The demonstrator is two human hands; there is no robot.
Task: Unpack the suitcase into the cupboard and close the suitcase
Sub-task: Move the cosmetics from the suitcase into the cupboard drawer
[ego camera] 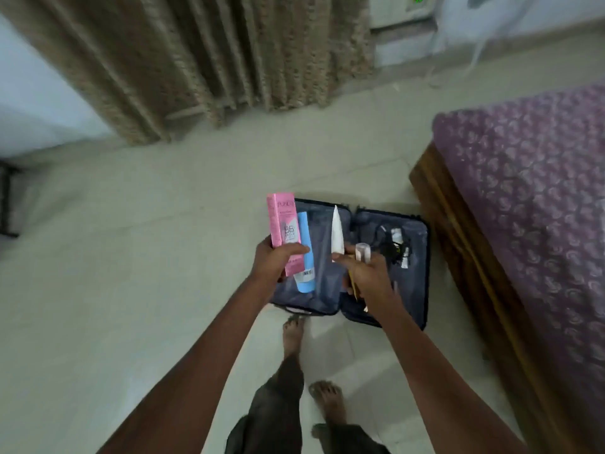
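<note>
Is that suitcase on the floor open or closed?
Open. The suitcase lies spread flat in two halves, its blue lining showing, a few small things left inside.

Pink box (283,229): pink with a pale grey-white panel and grey lettering. Blue tube (305,253): light blue, with a white barcode patch near its lower end. White tube (337,234): plain white. Small bottle (362,252): pale pinkish, translucent. Suitcase (415,276): dark navy rim, blue-grey lining. Bedspread (530,204): purple with a repeating lighter swirl pattern. Bed frame (458,257): brown wood. Curtain (183,60): beige-brown, mottled. Floor (131,250): pale cream tiles.
</note>
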